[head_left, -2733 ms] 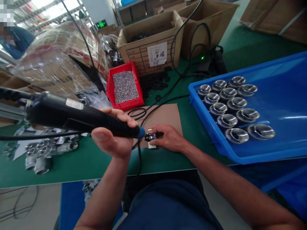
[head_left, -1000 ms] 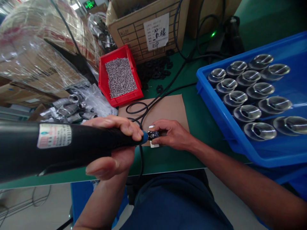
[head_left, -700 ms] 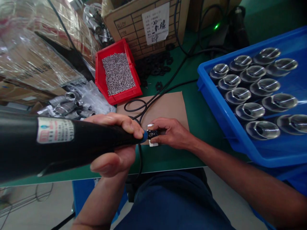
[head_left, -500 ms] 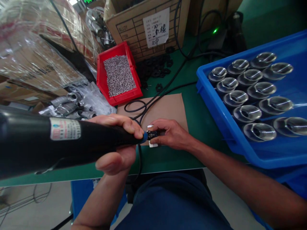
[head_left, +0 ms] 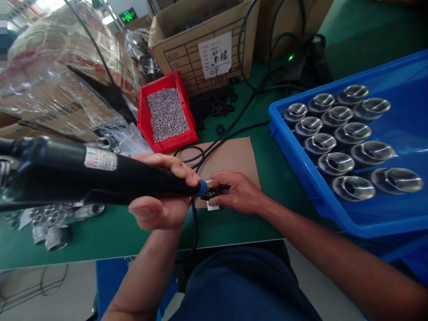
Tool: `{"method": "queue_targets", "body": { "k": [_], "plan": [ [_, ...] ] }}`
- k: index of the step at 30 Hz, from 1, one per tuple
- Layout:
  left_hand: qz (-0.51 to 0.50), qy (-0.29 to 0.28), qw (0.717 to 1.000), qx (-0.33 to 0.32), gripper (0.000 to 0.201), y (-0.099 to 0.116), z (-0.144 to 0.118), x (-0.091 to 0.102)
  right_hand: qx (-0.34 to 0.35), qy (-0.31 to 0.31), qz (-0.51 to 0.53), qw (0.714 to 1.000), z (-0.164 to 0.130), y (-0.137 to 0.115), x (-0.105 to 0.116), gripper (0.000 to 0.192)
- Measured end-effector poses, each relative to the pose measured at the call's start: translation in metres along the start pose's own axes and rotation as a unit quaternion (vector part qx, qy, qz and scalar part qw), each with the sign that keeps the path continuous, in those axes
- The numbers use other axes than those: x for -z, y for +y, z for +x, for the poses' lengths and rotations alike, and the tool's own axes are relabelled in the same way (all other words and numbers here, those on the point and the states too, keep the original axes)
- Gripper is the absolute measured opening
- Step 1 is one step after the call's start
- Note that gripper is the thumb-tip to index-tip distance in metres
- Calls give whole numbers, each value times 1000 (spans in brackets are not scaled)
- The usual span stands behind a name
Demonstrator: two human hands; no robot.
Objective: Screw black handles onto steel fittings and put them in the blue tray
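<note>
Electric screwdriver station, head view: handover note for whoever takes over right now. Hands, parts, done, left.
Left hand: wrapped around the black electric screwdriver, tip set against the small black part.
Right hand: pinches that part down on the brown cardboard pad.
Parts: red bin of screws behind the pad; loose metal fittings at left on the green table.
Done: a dozen or so metal pieces stand in rows in the blue tray at right.
Left: the part under the tip is not in the tray; whether its screw is seated cannot be seen.
</note>
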State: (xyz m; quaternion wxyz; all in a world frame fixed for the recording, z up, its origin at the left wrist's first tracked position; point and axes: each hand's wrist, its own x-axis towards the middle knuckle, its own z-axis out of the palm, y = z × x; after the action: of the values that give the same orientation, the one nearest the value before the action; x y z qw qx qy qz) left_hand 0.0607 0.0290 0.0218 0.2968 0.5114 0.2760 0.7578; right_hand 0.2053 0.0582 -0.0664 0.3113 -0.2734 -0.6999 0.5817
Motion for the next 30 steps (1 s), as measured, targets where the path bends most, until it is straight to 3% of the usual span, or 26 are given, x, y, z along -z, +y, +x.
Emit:
{"method": "queue_targets", "body": {
  "k": [13,17,21,26,30],
  "plan": [
    [20,11,1000,15,46,-7,-2,-3,6,-14,-7,1000,3,-2,2,26],
    [15,51,998,22,48,-9,-6,-3,-5,-8,13,1000,1,2,-1,28],
    [5,91,993,74,53,1,-2,0,0,-2,-20,1000,0,1,-4,29],
    [-7,197,976,93,54,22,4,28,51,-15,-38,998,-3,0,-2,35],
    [81,271,951,122,48,14,-12,64,50,-28,-54,997,-9,-2,-8,35]
  ]
}}
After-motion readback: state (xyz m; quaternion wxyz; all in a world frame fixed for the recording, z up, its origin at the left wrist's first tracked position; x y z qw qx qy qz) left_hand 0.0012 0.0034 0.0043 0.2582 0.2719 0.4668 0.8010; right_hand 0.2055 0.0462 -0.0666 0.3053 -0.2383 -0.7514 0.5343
